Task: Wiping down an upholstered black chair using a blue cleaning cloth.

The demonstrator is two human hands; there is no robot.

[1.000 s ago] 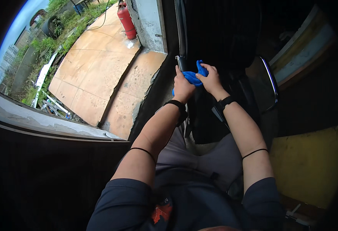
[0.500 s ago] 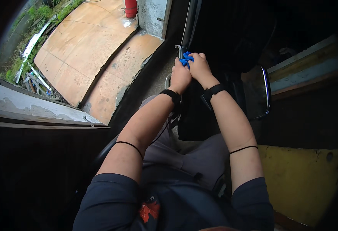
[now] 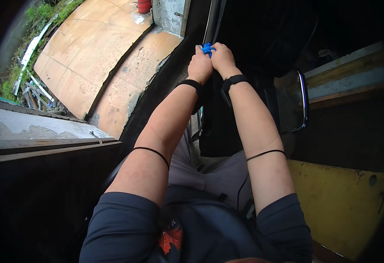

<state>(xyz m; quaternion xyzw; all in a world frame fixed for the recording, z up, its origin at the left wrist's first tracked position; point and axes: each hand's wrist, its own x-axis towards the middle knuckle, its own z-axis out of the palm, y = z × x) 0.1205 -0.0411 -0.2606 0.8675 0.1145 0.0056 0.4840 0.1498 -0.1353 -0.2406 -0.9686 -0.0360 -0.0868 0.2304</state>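
My two hands meet in front of me, arms stretched forward, around a bunched bright-blue cloth (image 3: 208,49). My left hand (image 3: 200,66) closes on the cloth's near left side, thumb up. My right hand (image 3: 223,58) grips it from the right with bent fingers. The cloth is at the near end of a thin dark bar with a shiny edge (image 3: 212,22), at the left side of a black chair (image 3: 249,109). Whether the cloth wraps the bar or only touches it is hidden by my fingers.
The chair's curved chrome armrest (image 3: 305,101) stands at the right. Beyond the doorway to the left is orange tiled paving (image 3: 82,48) with a red cylinder (image 3: 144,6). A yellow panel (image 3: 341,206) lies lower right, with wooden boards (image 3: 345,83) above it.
Both hands have moved forward along the dark bar with the blue cloth between them. My arms are straighter, and the view has shifted slightly.
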